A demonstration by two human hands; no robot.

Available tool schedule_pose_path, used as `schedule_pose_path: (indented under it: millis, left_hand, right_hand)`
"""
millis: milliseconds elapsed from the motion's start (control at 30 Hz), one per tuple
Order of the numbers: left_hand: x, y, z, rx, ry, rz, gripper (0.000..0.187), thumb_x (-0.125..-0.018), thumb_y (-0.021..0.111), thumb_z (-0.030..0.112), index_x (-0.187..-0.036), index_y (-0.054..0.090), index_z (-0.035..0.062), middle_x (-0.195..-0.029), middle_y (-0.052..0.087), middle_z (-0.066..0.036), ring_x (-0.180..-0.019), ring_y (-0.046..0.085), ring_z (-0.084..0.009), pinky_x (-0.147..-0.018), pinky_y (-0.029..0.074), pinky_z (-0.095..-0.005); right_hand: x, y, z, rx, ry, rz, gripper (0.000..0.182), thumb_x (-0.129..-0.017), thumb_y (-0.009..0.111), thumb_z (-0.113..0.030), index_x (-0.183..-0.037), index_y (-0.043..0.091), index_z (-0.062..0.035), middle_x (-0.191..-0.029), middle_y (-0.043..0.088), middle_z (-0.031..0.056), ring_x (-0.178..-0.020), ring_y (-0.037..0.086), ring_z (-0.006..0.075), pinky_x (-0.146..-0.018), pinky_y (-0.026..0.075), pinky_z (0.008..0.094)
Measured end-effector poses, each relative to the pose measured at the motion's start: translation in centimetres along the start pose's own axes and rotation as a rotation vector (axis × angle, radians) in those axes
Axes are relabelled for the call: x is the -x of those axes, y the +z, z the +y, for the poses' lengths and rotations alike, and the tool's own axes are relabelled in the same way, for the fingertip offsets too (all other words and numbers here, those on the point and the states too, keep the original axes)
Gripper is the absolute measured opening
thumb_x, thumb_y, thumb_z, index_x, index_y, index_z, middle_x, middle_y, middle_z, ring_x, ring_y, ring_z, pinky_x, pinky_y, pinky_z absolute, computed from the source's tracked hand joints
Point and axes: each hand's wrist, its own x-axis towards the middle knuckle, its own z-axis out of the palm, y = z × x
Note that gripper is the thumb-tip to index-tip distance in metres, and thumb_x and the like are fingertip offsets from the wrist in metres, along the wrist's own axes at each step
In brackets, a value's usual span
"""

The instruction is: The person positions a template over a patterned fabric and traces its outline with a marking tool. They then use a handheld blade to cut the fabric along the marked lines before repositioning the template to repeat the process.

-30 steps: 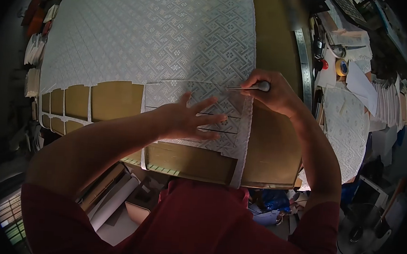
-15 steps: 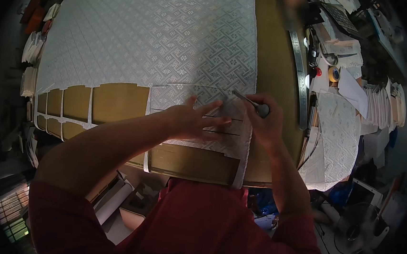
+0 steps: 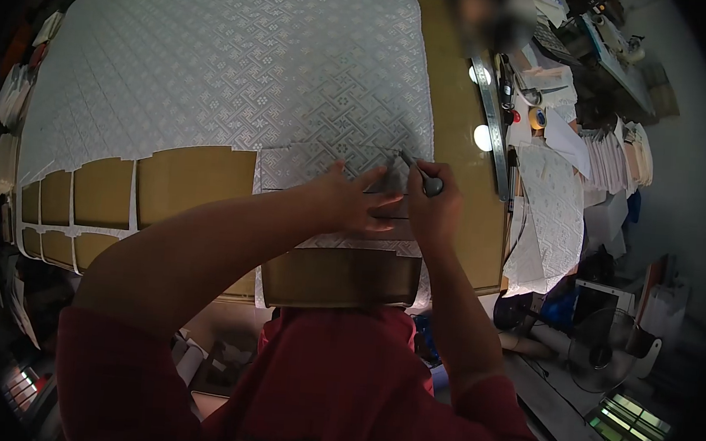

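The right hand [image 3: 435, 214] is closed around a thin metal knife [image 3: 419, 172], its blade pointing up and left onto the white patterned cloth [image 3: 241, 62] that covers most of the brown table [image 3: 458, 146]. The left hand [image 3: 346, 203] lies open and flat, fingers spread, pressing down a cut piece of cloth [image 3: 324, 168] just beside the knife and gripping nothing. A long steel ruler [image 3: 493, 128] lies along the table's right side, near a roll of tape [image 3: 535, 117].

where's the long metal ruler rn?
Head view: the long metal ruler lies on the brown table, right of the white patterned fabric, beyond the right hand.
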Motion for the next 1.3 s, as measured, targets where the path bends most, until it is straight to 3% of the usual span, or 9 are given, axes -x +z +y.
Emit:
schedule_pose_path:
  millis: [300,633,733,767,833,933,1000,1033,1300]
  left_hand:
    - [-0.3,1.4,-0.3,0.049,0.017,0.108,0.045,-0.107,0.045,0.047,-0.153,0.043,0.0496,-0.173,0.025,0.0,-0.159,0.019,-0.0422,-0.107,0.035,-0.0799]
    - [-0.4,1.8,-0.2,0.166,-0.032,0.157,0.051,-0.106,0.039,0.06,-0.154,0.044,0.0433,-0.17,0.032,0.0,-0.16,0.019,-0.0362,-0.107,0.031,-0.0803]
    - [-0.5,1.5,0.1,0.17,-0.06,0.134,0.047,-0.107,0.04,0.056,-0.153,0.046,0.046,-0.17,0.031,0.002,-0.16,0.019,-0.0363,-0.108,0.032,-0.0796]
    - [-0.2,1.6,0.1,0.171,-0.068,0.131,0.047,-0.107,0.04,0.056,-0.153,0.046,0.046,-0.17,0.031,0.002,-0.16,0.019,-0.0363,-0.108,0.032,-0.0796]
    - [0.2,1.9,-0.2,-0.049,0.031,0.215,0.049,-0.106,0.047,0.037,-0.154,0.042,0.0472,-0.17,0.027,-0.002,-0.156,0.027,-0.0414,-0.103,0.045,-0.0772]
    - [0.4,0.9,0.1,-0.021,0.01,0.131,0.05,-0.107,0.044,0.033,-0.155,0.04,0.0486,-0.173,0.021,0.0,-0.158,0.022,-0.04,-0.106,0.044,-0.0752]
    - [0.5,0.3,0.2,-0.016,-0.004,0.082,0.05,-0.107,0.044,0.033,-0.155,0.04,0.0484,-0.174,0.02,0.001,-0.158,0.022,-0.0399,-0.107,0.044,-0.0751]
    - [0.3,0.0,0.2,-0.013,-0.002,0.051,0.05,-0.107,0.044,0.032,-0.155,0.041,0.0482,-0.174,0.019,0.002,-0.159,0.021,-0.0398,-0.108,0.043,-0.0751]
    - [0.1,0.1,0.5,0.191,-0.077,-0.01,0.052,-0.103,0.053,0.028,-0.151,0.044,0.0471,-0.174,0.021,0.007,-0.16,0.019,-0.0368,-0.113,0.036,-0.0763]
  right_hand:
    - [-0.5,0.5,-1.5,0.154,0.029,-0.003,0.014,-0.088,0.078,-0.017,-0.099,0.075,-0.0081,-0.089,0.077,0.0152,-0.083,0.076,0.0359,-0.071,0.058,0.0431]
    - [1.5,2.0,-0.4,0.101,-0.002,0.118,0.017,-0.089,0.079,-0.017,-0.103,0.076,-0.0063,-0.097,0.078,0.0139,-0.09,0.077,0.0318,-0.079,0.058,0.0402]
    - [0.9,1.4,-0.3,0.094,-0.006,0.076,0.017,-0.089,0.08,-0.016,-0.103,0.076,-0.0066,-0.097,0.078,0.0132,-0.091,0.077,0.0328,-0.078,0.058,0.0398]
    - [0.5,0.9,-0.1,0.092,0.018,0.015,0.018,-0.089,0.08,-0.015,-0.103,0.076,-0.006,-0.096,0.078,0.0128,-0.089,0.077,0.0304,-0.078,0.058,0.0389]
    - [-0.9,-0.2,0.5,0.078,0.033,-0.057,0.018,-0.089,0.08,-0.015,-0.104,0.076,-0.0055,-0.096,0.078,0.0124,-0.087,0.077,0.0281,-0.078,0.058,0.0381]
    - [-5.2,-2.4,1.7,0.014,0.017,-0.303,0.017,-0.088,0.079,-0.009,-0.103,0.075,-0.0035,-0.095,0.078,0.0111,-0.086,0.076,0.0207,-0.076,0.057,0.0338]
    - [-8.7,-3.0,2.9,-0.119,-0.089,-0.65,0.015,-0.088,0.078,-0.004,-0.103,0.075,-0.0012,-0.095,0.079,0.0099,-0.086,0.074,0.0146,-0.076,0.056,0.0297]
    - [-10.3,-3.7,1.1,-0.038,-0.036,-0.784,0.012,-0.087,0.077,0.001,-0.099,0.075,0.0004,-0.096,0.078,0.0092,-0.088,0.073,0.0135,-0.076,0.056,0.0279]
    - [-14.1,1.2,1.8,-0.243,-0.167,-1.086,0.009,-0.088,0.076,0.0,-0.097,0.074,-0.0005,-0.091,0.077,0.0083,-0.084,0.074,0.0164,-0.074,0.056,0.0316]
